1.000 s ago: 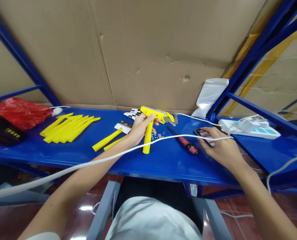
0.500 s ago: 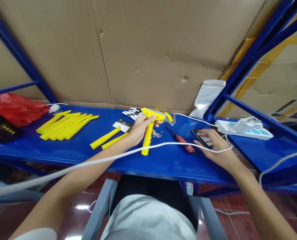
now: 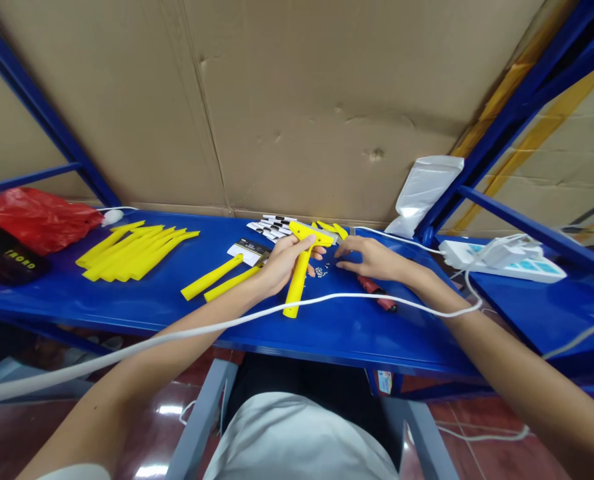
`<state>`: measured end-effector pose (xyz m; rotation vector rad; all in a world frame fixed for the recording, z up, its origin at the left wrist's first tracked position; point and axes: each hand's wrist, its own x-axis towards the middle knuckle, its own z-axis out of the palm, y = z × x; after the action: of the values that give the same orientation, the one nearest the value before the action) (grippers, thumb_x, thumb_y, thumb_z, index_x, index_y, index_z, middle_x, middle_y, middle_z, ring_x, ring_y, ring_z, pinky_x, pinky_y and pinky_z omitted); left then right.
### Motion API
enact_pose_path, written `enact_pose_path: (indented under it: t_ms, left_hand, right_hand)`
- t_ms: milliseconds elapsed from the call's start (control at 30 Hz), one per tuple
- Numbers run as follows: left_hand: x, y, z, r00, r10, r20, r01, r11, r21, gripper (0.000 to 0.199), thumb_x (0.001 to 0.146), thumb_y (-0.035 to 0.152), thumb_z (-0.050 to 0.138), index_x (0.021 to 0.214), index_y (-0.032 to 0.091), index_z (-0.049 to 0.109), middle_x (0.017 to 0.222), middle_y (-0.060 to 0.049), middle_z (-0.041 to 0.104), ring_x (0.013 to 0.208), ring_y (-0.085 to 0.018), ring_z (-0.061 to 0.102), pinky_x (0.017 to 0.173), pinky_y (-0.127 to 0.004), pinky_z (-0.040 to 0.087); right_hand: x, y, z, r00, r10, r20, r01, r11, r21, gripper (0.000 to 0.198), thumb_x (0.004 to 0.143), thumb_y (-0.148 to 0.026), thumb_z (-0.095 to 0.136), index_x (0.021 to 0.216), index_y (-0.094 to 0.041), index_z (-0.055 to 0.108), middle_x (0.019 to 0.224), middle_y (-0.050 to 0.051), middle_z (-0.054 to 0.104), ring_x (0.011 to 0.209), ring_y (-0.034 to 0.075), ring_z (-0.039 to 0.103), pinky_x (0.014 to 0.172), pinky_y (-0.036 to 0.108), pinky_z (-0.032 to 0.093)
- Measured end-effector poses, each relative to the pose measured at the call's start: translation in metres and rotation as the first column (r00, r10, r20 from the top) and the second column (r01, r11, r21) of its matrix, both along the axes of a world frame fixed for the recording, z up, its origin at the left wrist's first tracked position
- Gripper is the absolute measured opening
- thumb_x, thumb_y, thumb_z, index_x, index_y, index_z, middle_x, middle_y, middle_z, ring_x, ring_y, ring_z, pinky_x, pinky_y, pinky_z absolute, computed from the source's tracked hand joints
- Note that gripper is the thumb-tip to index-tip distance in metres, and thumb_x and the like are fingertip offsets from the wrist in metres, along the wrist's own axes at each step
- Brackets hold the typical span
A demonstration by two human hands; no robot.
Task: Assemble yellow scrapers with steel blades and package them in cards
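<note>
My left hand [image 3: 285, 261] is closed around a yellow scraper [image 3: 297, 283], its thumb lying over the joint of head and handle. The wide head points away from me and the handle slants toward the bench edge. Just right of it, my right hand [image 3: 371, 259] hovers with bent fingers and thumb apart, and I see nothing between them. Small screws [image 3: 321, 272] lie on the blue bench between both hands. A red-handled screwdriver [image 3: 377, 293] rests below my right wrist, its shaft hidden. Yellow pieces [image 3: 327, 227] lie behind the scraper head.
Two yellow handles [image 3: 211, 277] and a black-and-white card [image 3: 247, 253] lie left of my left hand. Further left is a row of yellow handles [image 3: 137, 257] beside a red bag [image 3: 41, 217]. A white cable [image 3: 227, 327] crosses in front. A power strip [image 3: 507, 260] sits at right.
My right hand has left the phone and moved left, beside the screws and scraper head. The phone no longer shows. My left hand still holds the scraper, which has tilted slightly.
</note>
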<state>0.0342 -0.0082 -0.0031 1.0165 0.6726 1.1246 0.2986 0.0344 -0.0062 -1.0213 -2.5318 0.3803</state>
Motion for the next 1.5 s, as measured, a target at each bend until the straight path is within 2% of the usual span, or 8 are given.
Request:
enact_pose_path:
  t_ms: [133,267,533,700,933,1267,1400,1500]
  left_hand:
    - [-0.001,-0.001,-0.002,1.000,-0.013,-0.013,0.013,1.000,0.014,0.017,0.104,0.027,0.078,0.103,0.011,0.073,0.098,-0.015,0.081,0.081,-0.019,0.075,0.051,-0.024,0.059]
    - [-0.001,-0.001,-0.004,1.000,-0.029,-0.007,0.029,0.999,0.032,0.016,0.105,0.027,0.075,0.105,0.011,0.075,0.097,-0.014,0.081,0.079,-0.019,0.075,0.051,-0.024,0.059]
    - [0.000,0.001,-0.003,1.000,-0.017,-0.008,0.018,0.999,0.034,0.017,0.104,0.026,0.076,0.111,0.011,0.072,0.099,-0.014,0.081,0.080,-0.020,0.075,0.051,-0.025,0.060]
    - [0.000,0.000,-0.002,1.000,-0.015,-0.016,0.015,0.999,0.035,0.016,0.105,0.026,0.076,0.104,0.012,0.071,0.097,-0.014,0.081,0.076,-0.018,0.073,0.051,-0.024,0.059]
    - [0.001,-0.002,0.001,1.000,-0.019,-0.011,0.019,0.999,0.040,0.015,0.105,0.026,0.076,0.104,0.012,0.072,0.099,-0.014,0.081,0.078,-0.018,0.074,0.052,-0.024,0.058]
    - [0.000,-0.004,0.004,0.999,-0.044,-0.030,0.046,0.997,0.059,0.021,0.102,0.031,0.080,0.101,0.012,0.072,0.094,-0.013,0.080,0.068,-0.015,0.070,0.052,-0.024,0.058]
    - [0.001,-0.004,0.004,0.999,-0.036,-0.029,0.037,0.997,0.062,0.023,0.102,0.032,0.081,0.103,0.011,0.072,0.097,-0.013,0.080,0.072,-0.016,0.071,0.051,-0.023,0.058]
    - [0.000,-0.003,0.002,0.999,-0.039,-0.017,0.040,0.996,0.076,0.022,0.102,0.031,0.080,0.105,0.010,0.072,0.100,-0.014,0.081,0.077,-0.017,0.073,0.051,-0.023,0.058]
  right_hand:
    - [-0.015,0.014,-0.005,0.998,0.047,0.029,-0.045,0.997,-0.059,0.017,0.095,-0.034,0.074,0.106,-0.023,0.081,0.112,0.010,0.083,0.100,0.029,0.077,0.095,0.045,0.060]
    - [-0.020,0.015,-0.010,0.997,0.071,0.029,-0.068,0.993,-0.098,0.015,0.100,-0.032,0.069,0.101,-0.022,0.080,0.110,0.008,0.084,0.097,0.025,0.077,0.093,0.040,0.059]
    - [-0.021,0.009,-0.015,0.997,0.076,0.008,-0.075,0.993,-0.092,0.016,0.102,-0.032,0.067,0.100,-0.022,0.078,0.109,0.009,0.084,0.097,0.025,0.076,0.095,0.040,0.059]
    - [-0.021,0.005,-0.016,0.995,0.095,0.004,-0.094,0.992,-0.086,0.015,0.100,-0.033,0.070,0.108,-0.022,0.078,0.112,0.009,0.083,0.098,0.026,0.076,0.093,0.040,0.059]
    - [-0.025,0.000,-0.017,0.993,0.117,-0.008,-0.118,0.992,-0.050,0.021,0.102,-0.034,0.072,0.117,-0.022,0.079,0.120,0.011,0.082,0.108,0.029,0.076,0.102,0.045,0.058]
    - [-0.036,0.001,-0.021,0.995,0.086,0.043,-0.085,0.996,-0.010,0.013,0.104,-0.026,0.065,0.103,-0.021,0.077,0.116,0.011,0.081,0.112,0.030,0.073,0.108,0.050,0.054]
    - [-0.039,-0.004,-0.023,0.994,0.063,0.093,-0.064,0.998,0.010,0.015,0.103,-0.025,0.063,0.106,-0.019,0.077,0.124,0.015,0.077,0.121,0.035,0.067,0.111,0.057,0.050]
    - [-0.041,-0.005,-0.025,0.993,0.043,0.112,-0.047,0.998,0.037,0.014,0.101,-0.025,0.063,0.102,-0.019,0.076,0.119,0.016,0.073,0.119,0.038,0.064,0.111,0.061,0.047]
